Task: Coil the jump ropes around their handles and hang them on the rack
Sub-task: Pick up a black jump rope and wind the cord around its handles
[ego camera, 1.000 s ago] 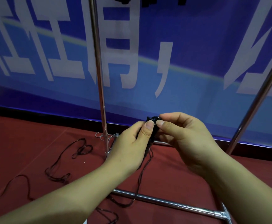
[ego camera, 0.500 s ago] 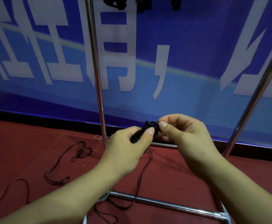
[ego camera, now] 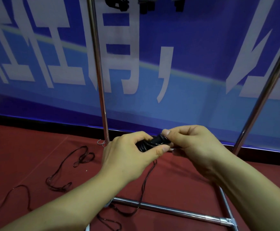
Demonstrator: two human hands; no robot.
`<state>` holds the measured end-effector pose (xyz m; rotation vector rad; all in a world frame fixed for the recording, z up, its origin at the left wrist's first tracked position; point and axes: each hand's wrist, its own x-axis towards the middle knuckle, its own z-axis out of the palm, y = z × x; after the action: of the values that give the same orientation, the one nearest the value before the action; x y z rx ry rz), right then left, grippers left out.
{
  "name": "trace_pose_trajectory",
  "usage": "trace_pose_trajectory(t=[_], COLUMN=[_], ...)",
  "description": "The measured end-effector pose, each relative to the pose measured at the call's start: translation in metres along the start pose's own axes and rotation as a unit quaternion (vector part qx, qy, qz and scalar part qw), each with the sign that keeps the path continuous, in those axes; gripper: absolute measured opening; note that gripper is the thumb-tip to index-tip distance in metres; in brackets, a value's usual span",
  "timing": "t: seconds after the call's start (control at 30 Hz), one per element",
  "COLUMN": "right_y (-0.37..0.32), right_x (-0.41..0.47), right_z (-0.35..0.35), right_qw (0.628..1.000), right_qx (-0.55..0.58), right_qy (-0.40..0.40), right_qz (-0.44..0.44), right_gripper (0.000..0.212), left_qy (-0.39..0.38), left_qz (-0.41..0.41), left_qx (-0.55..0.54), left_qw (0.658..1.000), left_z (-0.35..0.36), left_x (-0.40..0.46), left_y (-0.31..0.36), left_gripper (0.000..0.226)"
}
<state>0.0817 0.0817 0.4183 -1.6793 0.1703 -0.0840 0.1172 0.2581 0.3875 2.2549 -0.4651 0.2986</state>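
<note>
Black jump rope handles wrapped in turns of thin black rope lie between both hands in mid-frame. My left hand grips the bundle from the left, thumb pressed along its underside. My right hand pinches the rope at the bundle's right end. A loose strand hangs from the bundle down to the red floor and crosses the rack's bottom bar. The steel rack has an upright pole behind my left hand and a slanted pole at the right.
More black rope lies in loops on the red carpet at left. The rack's base bar runs along the floor below my arms. Dark coiled ropes hang at the top edge. A blue banner fills the background.
The bundle has turned from nearly upright to lying sideways between my hands. My right hand shifted rightward along it, and the view tilted down slightly.
</note>
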Motion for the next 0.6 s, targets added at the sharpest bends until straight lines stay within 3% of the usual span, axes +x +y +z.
trace_pose_trajectory(t=[0.2, 0.37, 0.6], right_y=[0.003, -0.003, -0.002], right_x=[0.002, 0.001, 0.005], right_z=[0.009, 0.008, 0.008], right_qw=[0.974, 0.951, 0.949], right_qx=[-0.165, -0.174, -0.124], right_qy=[0.121, 0.212, 0.245], right_qz=[-0.094, -0.140, -0.157], right_gripper=[0.021, 0.020, 0.021], left_qy=[-0.056, -0.053, -0.044], left_qz=[0.015, 0.013, -0.003], left_qx=[0.021, 0.034, -0.031], left_qw=[0.998, 0.998, 0.999], left_z=[0.005, 0.007, 0.012], left_x=[0.005, 0.009, 0.013], left_y=[-0.002, -0.001, -0.012], left_gripper=[0.050, 0.049, 0.055])
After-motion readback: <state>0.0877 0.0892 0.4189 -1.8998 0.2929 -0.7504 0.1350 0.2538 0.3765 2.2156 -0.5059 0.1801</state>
